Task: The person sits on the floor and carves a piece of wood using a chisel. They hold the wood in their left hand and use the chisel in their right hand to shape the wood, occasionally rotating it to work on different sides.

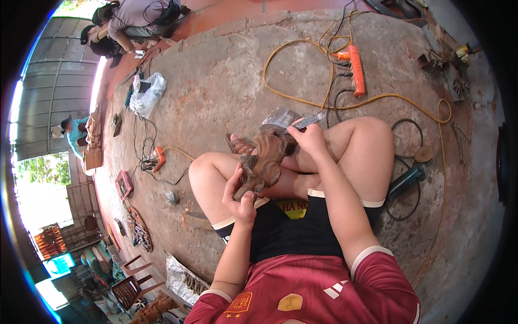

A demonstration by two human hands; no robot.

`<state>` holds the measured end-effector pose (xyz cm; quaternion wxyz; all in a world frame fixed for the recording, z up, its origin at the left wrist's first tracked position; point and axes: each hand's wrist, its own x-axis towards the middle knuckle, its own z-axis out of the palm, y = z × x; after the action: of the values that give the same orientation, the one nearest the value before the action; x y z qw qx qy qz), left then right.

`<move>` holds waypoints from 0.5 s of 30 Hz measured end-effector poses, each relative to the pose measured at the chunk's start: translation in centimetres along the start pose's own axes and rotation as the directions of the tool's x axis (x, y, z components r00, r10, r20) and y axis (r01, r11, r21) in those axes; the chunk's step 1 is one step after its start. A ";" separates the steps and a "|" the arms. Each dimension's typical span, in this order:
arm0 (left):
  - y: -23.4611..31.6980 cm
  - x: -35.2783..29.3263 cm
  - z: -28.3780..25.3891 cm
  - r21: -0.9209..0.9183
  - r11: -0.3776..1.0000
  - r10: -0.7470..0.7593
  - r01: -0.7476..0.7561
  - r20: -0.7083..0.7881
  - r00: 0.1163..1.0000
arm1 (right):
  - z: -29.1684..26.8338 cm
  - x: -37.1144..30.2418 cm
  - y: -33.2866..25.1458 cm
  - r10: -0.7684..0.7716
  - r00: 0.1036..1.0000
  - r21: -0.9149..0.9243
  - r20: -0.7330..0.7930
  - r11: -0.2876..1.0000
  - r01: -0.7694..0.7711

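Observation:
A brown carved wooden figure [265,157] rests over my crossed legs, its surface full of curved relief. My left hand [241,202] is closed round its near end, thumb on top. At the far end, my right hand [310,138] pinches a flat grey strip [309,120] that looks like a blade or folded sandpaper; which one I cannot tell. Just beyond the carving lies a grey flat piece [279,117], partly hidden by it. The right fingers hide where the strip meets the wood, if it does.
An orange power strip [356,70] with a yellow cord [399,96] lies ahead to the right. Beside my right knee is a dark green power tool [407,182]. A plastic bag [148,96] and another orange socket [158,158] lie leftward. Other people crouch at far left.

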<state>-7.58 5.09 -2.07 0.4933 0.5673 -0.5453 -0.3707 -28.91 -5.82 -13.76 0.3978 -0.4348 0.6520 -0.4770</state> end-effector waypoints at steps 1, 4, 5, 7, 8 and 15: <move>0.3 -0.1 0.2 -0.032 0.999 -0.043 0.043 -0.012 0.999 | 0.0 0.1 0.2 0.016 1.000 0.024 0.023 1.000 -0.016; 0.4 -0.2 0.3 -0.056 0.995 -0.090 0.088 -0.029 0.996 | -0.1 0.3 0.2 0.092 0.992 0.025 0.090 0.995 -0.095; 0.3 -0.3 0.2 -0.048 0.995 -0.084 0.083 -0.026 0.996 | -0.2 0.3 0.1 0.139 0.985 -0.021 0.106 0.990 -0.137; 0.1 -0.3 -0.1 -0.027 0.998 -0.065 0.064 -0.017 0.998 | -0.1 0.4 0.1 0.186 0.974 -0.086 0.128 0.981 -0.176; 0.0 -0.4 -0.2 -0.015 0.999 -0.047 0.047 -0.014 0.999 | 0.0 0.3 0.1 0.186 0.973 -0.103 0.140 0.980 -0.173; 0.7 0.4 0.6 -0.032 0.999 0.016 -0.016 0.012 1.000 | 0.6 1.0 1.9 0.193 0.931 0.082 0.309 0.970 -0.228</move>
<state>-8.31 4.66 -1.45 0.5018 0.5529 -0.5468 -0.3788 -29.05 -6.59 -15.87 0.5653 -0.4053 0.5984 -0.3976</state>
